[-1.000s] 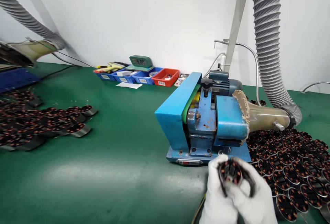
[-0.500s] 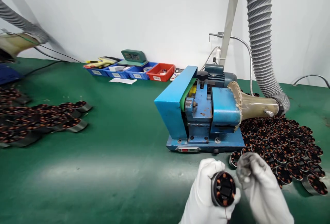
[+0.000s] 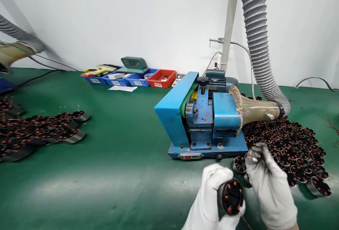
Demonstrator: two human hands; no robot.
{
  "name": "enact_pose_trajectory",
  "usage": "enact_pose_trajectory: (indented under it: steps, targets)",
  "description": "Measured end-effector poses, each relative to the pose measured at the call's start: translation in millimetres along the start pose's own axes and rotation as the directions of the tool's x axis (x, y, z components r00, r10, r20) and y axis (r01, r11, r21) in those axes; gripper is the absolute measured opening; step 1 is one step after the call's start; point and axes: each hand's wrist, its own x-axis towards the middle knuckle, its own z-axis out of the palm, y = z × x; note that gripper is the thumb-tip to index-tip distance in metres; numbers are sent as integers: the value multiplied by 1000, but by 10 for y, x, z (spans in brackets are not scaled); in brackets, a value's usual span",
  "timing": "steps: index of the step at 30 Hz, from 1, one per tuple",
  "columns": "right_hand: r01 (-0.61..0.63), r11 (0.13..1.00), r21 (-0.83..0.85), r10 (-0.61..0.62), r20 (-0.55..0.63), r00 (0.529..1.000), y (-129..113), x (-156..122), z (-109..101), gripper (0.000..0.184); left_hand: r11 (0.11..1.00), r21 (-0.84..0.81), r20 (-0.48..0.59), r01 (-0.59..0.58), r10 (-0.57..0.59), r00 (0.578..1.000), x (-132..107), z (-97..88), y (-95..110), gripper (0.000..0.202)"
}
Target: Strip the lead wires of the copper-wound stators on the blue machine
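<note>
This place is looking like a factory workshop. A blue belt machine (image 3: 202,127) is standing on a green worktop (image 3: 119,127), its motor (image 3: 227,83) facing the back edge. A ribbed grey hose (image 3: 255,29) is running down to a tan duct (image 3: 258,110) at its side, and a second hose (image 3: 16,30) is reaching in near the back edge, far left. Identical round copper-wound parts (image 3: 299,174) are crowding together in batches, while labelled blue bins (image 3: 116,82), a red bin (image 3: 169,83) and a digital clock (image 3: 134,62) are lining the back edge. White work gloves (image 3: 272,191), smudged grey at some fingertips, are covering the person's hands.
</note>
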Motion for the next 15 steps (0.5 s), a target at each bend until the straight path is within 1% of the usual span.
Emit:
enact_pose_trajectory:
  steps: [1, 2, 3, 4, 5, 6, 7, 8, 9, 10, 11, 13, 14, 15]
  targets:
    - [70, 997, -31, -69, 24, 997, 21, -19, -37, 19, 1000, 5, -2, 27, -27, 1000, 3, 7, -17, 58]
    - [125, 987, -97, -117, 79, 990, 57, -50, -72, 26, 997, 5, 0, 79, -79, 997, 3, 22, -41, 59]
    - [165, 968, -188, -139, 144, 980, 104, -87, -101, 34, 988, 6, -3, 153, -153, 988, 4, 48, -71, 58]
    - [188, 937, -293, -129, 210, 969, 158, -123, -118, 41, 972, -3, -16, 234, -235, 972, 8, 86, -105, 57]
    - [213, 893, -397, -117, 251, 961, 214, -151, -121, 48, 948, -31, -37, 318, -319, 947, 17, 136, -142, 56]
    - [234, 836, -496, -118, 254, 960, 268, -164, -109, 54, 917, -82, -77, 390, -396, 915, 32, 194, -178, 55]
    - [248, 773, -584, -137, 228, 964, 314, -161, -82, 56, 883, -158, -121, 442, -462, 879, 55, 256, -212, 53]
    - [260, 711, -653, -174, 194, 965, 352, -141, -44, 56, 848, -252, -157, 467, -512, 845, 86, 317, -241, 52]
    - [269, 662, -699, -211, 170, 962, 379, -107, 1, 56, 811, -352, -174, 468, -548, 818, 123, 371, -265, 51]
    - [273, 630, -727, -241, 151, 959, 395, -63, 48, 54, 766, -443, -166, 466, -581, 797, 166, 414, -283, 50]
    - [275, 608, -745, -261, 139, 955, 402, -14, 94, 49, 710, -522, -132, 473, -615, 777, 212, 445, -296, 48]
    - [283, 589, -757, -253, 160, 954, 396, 87, 170, 44, 596, -633, -47, 495, -667, 743, 300, 473, -314, 45]
    - [288, 582, -761, -247, 172, 954, 387, 131, 198, 43, 561, -660, -29, 500, -684, 729, 338, 476, -321, 44]
    - [288, 572, -768, -240, 179, 954, 377, 170, 218, 43, 546, -671, -25, 502, -693, 720, 368, 475, -327, 43]
